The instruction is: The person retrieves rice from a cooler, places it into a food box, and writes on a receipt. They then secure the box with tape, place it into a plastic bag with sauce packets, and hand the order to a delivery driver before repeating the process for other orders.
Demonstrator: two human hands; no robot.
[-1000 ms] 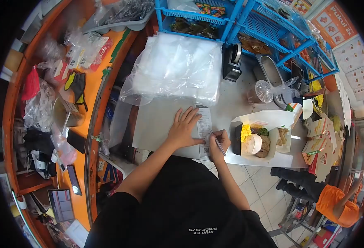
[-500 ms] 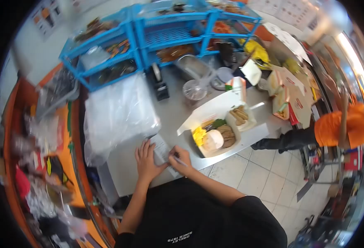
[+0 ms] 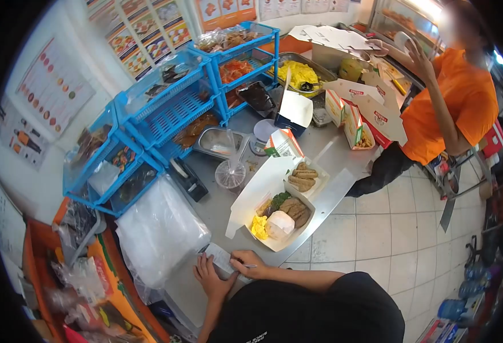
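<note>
On the metal table lies a white slip of paper (image 3: 222, 257). My left hand (image 3: 211, 278) rests flat at its left side, fingers spread. A pen (image 3: 250, 265) is held in my right hand (image 3: 249, 263), over the right edge of the paper. Just beyond stands an open food box (image 3: 282, 226) with a white round item, yellow food, greens and brown pieces in it. A stack of clear plastic bags (image 3: 163, 228) lies beyond my left hand.
Blue tiered baskets (image 3: 171, 108) line the wall. A metal tray (image 3: 220, 143), a plastic cup (image 3: 230, 173) and a black tape dispenser (image 3: 188, 180) stand on the table. At the right is a person in orange (image 3: 457, 103) near open cartons (image 3: 377, 114).
The view has turned, so the table contents appear shifted left and lower, and more wall shows. The person in orange has both arms raised nearer the cartons. My hands stay at the paper.
</note>
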